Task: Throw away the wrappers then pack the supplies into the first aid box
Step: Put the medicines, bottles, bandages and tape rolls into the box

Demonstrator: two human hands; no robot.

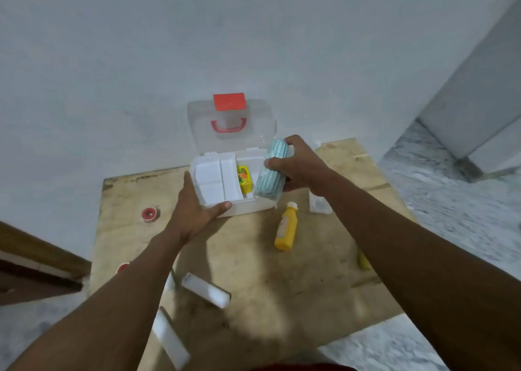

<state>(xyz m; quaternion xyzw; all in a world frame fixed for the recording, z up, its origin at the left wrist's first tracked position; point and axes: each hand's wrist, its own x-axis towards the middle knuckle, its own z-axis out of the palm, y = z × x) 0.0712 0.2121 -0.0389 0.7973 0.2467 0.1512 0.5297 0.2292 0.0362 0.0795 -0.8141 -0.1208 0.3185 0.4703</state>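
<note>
A white first aid box (248, 208) stands open at the far side of a wooden board, its clear lid (203, 125) with a red handle raised against the wall. Inside sit a white divided tray (215, 180) and a small yellow carton (244, 178). My left hand (194, 211) grips the box's near-left corner. My right hand (300, 163) holds a teal striped pack (269, 174) in clear wrap, tilted over the box's right compartment. A yellow bottle (287, 227) lies just in front of the box.
The wooden board (310, 272) rests on a speckled floor by a white wall. Two white boxes (205, 289) (170, 339) lie near me. Red tape rolls (149, 214) (123, 267) sit left. A clear container (318, 204) stands under my right forearm; a small yellow object (363, 262) lies right.
</note>
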